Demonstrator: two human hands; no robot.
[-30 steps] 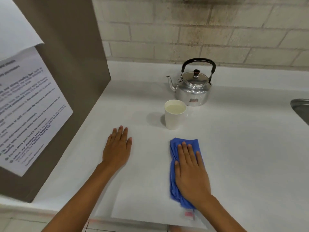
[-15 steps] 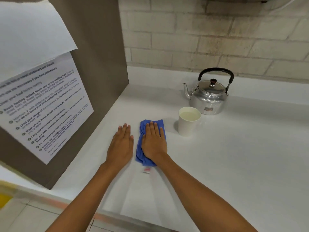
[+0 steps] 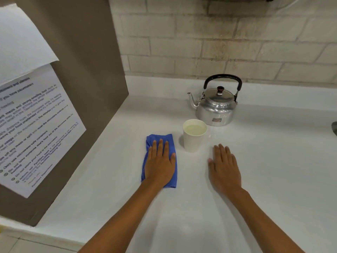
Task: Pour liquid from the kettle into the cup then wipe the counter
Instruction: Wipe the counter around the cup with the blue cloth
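A folded blue cloth (image 3: 157, 139) lies on the white counter (image 3: 277, 161), left of a white paper cup (image 3: 193, 142) filled with pale liquid. My left hand (image 3: 160, 164) presses flat on the cloth, covering most of it. My right hand (image 3: 224, 169) rests flat on the bare counter right of the cup, fingers together, holding nothing. Just behind the cup stands a silver kettle (image 3: 217, 111) with a black handle, lid on, its spout pointing left.
A brown panel (image 3: 87, 66) walls off the counter's left side, with a printed paper notice (image 3: 34, 125) taped to it. A pale brick wall (image 3: 218, 42) runs along the back. A sink's edge (image 3: 334, 127) shows at far right.
The cloth has passed from my right hand to my left hand. My right hand has moved to the right of the cup, onto bare counter. The view has shifted left.
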